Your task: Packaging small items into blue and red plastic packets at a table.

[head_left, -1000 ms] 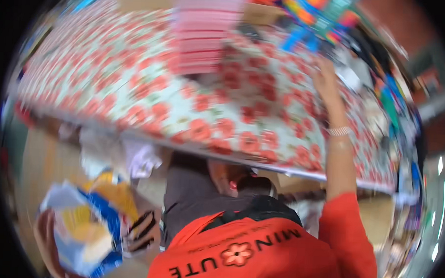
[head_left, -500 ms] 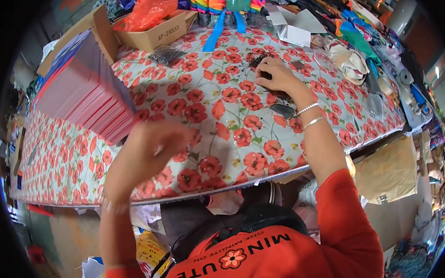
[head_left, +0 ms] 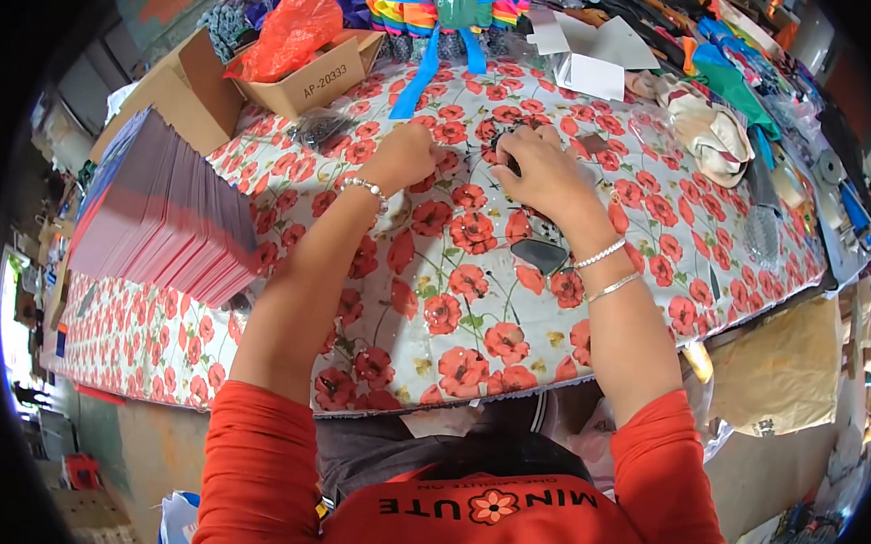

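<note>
Both my hands are over a table with a poppy-print cloth [head_left: 465,371]. My left hand [head_left: 408,157], wearing a beaded bracelet, has its fingers curled closed; whatever they hold, if anything, is hidden. To its right, my right hand [head_left: 542,168] bends its fingers down at a small pile of tiny black pieces [head_left: 501,139]. Its fingertips are mostly out of sight, so what they pinch cannot be made out. Just below the right hand lies a dark, flat, rounded piece [head_left: 539,256]. A tall stack of pink-edged cards [head_left: 166,216] stands left of my left forearm.
At the back left are an open cardboard box [head_left: 322,77] with a red plastic bag [head_left: 290,37] and a clear bag of small dark pieces [head_left: 317,129]. Behind stand rainbow-coloured bundles [head_left: 408,8] and a white carton [head_left: 592,75]. Cream cloth [head_left: 704,133] lies at right.
My left hand has moved from beside the card stack, away from me and to the right, closer to my right hand. The right hand stays by the black pieces. The view has shifted slightly.
</note>
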### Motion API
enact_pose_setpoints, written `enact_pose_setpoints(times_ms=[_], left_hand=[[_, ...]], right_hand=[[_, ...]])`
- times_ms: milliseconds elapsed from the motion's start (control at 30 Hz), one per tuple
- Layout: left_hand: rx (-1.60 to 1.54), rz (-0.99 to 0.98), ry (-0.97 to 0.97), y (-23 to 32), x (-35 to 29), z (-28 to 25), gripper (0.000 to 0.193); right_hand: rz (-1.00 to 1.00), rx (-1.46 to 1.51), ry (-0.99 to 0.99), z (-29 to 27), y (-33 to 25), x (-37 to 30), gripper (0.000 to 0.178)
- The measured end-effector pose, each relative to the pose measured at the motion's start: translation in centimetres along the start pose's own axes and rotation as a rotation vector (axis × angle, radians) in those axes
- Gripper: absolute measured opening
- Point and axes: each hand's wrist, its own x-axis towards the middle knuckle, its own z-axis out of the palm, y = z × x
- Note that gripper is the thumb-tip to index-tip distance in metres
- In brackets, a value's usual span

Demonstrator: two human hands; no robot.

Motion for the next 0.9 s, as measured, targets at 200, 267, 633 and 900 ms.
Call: enact_pose_setpoints(times_ms=[200, 267, 633, 900], left_hand=[[-0.041, -0.196, 0.034, -0.6, -2.1, -3.1, 0.025], [-0.189, -0.209, 0.123, -0.7, -3.6, -4.4, 0.026], [-0.294, 0.052, 0.158, 4.7, -16.1, -11.3, 0.011], [-0.242, 0.052, 1.185, -0.9, -25.6, -29.3, 0.023]], right_hand=[[-0.046, 0.024, 0.158, -0.3, -0.6, 0.2, 0.012], [-0.074, 0.083, 0.197, -0.9, -1.1, 0.7, 0.017], [-0.424, 0.325, 0.133, -3.2, -13.1, -3.5, 0.036], [-0.253, 0.743, -0.1, -8.9, -15.2, -8.1, 0.012]])
